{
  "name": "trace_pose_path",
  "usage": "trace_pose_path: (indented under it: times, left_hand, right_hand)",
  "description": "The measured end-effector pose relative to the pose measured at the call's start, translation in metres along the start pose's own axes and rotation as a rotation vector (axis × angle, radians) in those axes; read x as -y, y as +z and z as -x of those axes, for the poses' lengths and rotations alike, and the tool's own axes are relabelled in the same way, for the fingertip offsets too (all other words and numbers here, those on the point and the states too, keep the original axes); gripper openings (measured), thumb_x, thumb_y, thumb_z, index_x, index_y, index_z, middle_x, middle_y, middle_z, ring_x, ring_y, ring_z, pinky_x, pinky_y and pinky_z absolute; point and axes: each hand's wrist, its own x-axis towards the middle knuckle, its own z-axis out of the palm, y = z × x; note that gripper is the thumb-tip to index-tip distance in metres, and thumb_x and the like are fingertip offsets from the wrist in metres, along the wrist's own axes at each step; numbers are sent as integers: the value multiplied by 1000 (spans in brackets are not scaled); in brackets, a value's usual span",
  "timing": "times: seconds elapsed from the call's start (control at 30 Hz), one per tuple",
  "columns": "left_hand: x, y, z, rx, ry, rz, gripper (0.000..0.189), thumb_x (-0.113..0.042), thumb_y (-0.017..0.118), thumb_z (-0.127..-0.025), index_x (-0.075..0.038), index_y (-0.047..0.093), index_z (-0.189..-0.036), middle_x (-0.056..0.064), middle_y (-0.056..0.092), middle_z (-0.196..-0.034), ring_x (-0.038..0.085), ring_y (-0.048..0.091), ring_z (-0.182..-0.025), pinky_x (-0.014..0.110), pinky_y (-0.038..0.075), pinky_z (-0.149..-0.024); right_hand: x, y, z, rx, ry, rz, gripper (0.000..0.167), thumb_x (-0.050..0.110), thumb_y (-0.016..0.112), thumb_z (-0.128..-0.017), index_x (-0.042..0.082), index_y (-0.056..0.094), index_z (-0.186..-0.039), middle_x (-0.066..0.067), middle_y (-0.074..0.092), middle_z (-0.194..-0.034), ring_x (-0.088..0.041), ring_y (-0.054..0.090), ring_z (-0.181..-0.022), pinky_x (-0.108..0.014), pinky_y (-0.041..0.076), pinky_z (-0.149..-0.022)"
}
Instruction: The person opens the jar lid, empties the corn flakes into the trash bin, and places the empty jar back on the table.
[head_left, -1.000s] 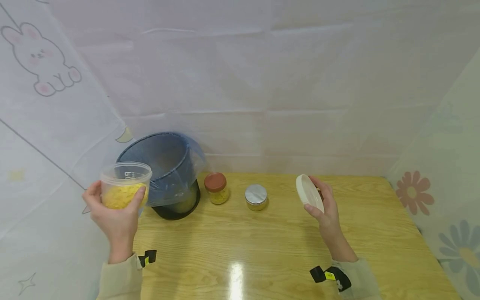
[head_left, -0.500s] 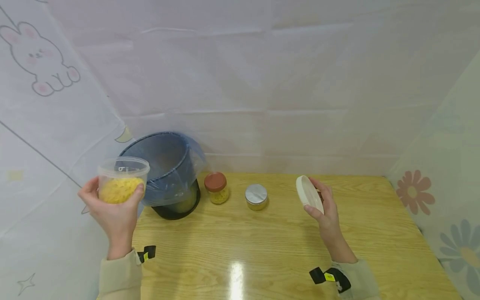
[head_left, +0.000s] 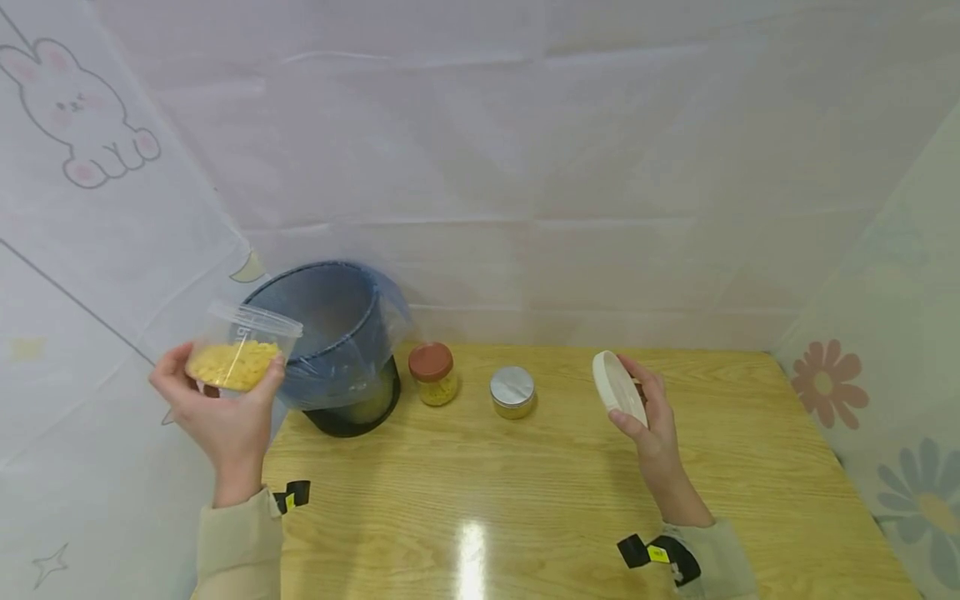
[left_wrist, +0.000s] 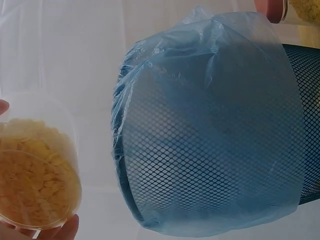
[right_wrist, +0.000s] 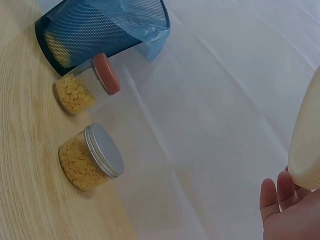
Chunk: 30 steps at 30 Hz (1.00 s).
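"What's changed?"

"The clear tub [head_left: 247,335], at the frame's left in the left grip [head_left: 225,421], has shifted up-frame and tipped rightward, toward the lined bin [head_left: 356,371]."

"And the right grip [head_left: 654,415]?"

"Fingers round the white lid [head_left: 618,390], right of centre, unmoved."

"Meaning?"

"Yellow flakes [head_left: 234,365] remain inside; I'd judge the tipping barely begun."

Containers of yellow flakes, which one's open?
The clear tub in the left hand: no lid covers it, while the red-lidded jar and silver-lidded jar are both closed.
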Motion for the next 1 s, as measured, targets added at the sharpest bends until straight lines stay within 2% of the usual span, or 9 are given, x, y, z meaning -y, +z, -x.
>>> trace_pose_path:
  times: [0.2, 0.33, 0.4, 0.53, 0.63, 0.73, 0.87, 1.0]
  left_hand:
    - [-14, 2, 4, -1, 34, 0, 77, 6, 85, -69, -5, 47, -135, 8, 55, -125, 21, 53, -111, 29, 47, -92]
    - [-14, 3, 5, -3, 51, -47, 79, 2, 88, -69, -7, 52, -139, 6, 52, -127, 20, 53, -112, 27, 48, -93]
    - [-10, 3, 5, -7, 62, -73, 81, 0, 90, -68, -10, 54, -140, 6, 50, -130, 20, 53, -114, 27, 48, -95]
    - [8, 2, 0, -10, 71, -96, 88, -3, 93, -66, -15, 54, -144, 4, 50, -138, 20, 53, -116, 28, 47, -97]
    - [20, 2, -3, -6, 70, -88, 93, -4, 94, -65, -14, 50, -146, 1, 49, -142, 20, 52, -116, 29, 47, -98]
    - [26, 3, -4, -5, 59, -64, 96, -3, 95, -64, -12, 47, -146, 2, 47, -143, 21, 52, -118, 30, 46, -100]
    - [21, 6, -3, -17, 40, -49, 93, -3, 94, -64, -7, 45, -143, 5, 48, -139, 22, 51, -119, 31, 45, -102]
    - [5, 10, 1, -24, 44, -46, 87, -2, 93, -66, -1, 47, -140, 7, 50, -135, 23, 51, -120, 31, 45, -103]
  right_hand:
    - [-1, 0, 1, 0, -4, -12, 70, 3, 55, -83, -2, 42, -151, -11, 42, -128, -29, 41, -106, -35, 36, -82]
    - [-1, -1, 2, 3, 2, -19, 70, 3, 55, -83, -2, 42, -151, -11, 42, -128, -29, 41, -108, -35, 36, -83]
    - [-1, -1, 2, 6, 3, -23, 70, 3, 55, -83, -2, 42, -151, -11, 42, -128, -29, 40, -109, -35, 36, -83]
    - [-1, -1, 2, 10, -1, -20, 70, 3, 55, -83, -2, 42, -151, -11, 42, -128, -29, 40, -109, -36, 35, -83]
    - [-1, -1, 2, 11, 1, -15, 70, 3, 55, -83, -2, 42, -151, -11, 42, -128, -29, 40, -110, -36, 35, -84]
    - [-1, 0, 2, 12, 9, -19, 70, 3, 55, -83, -2, 42, -152, -11, 41, -130, -29, 40, -110, -36, 35, -84]
    - [0, 0, 2, 11, 16, -25, 69, 3, 55, -84, -2, 42, -152, -11, 41, -130, -29, 40, -110, -36, 36, -84]
    - [-1, -1, 2, 15, 11, -22, 69, 3, 54, -84, -3, 41, -152, -11, 41, -131, -29, 40, -111, -36, 36, -85]
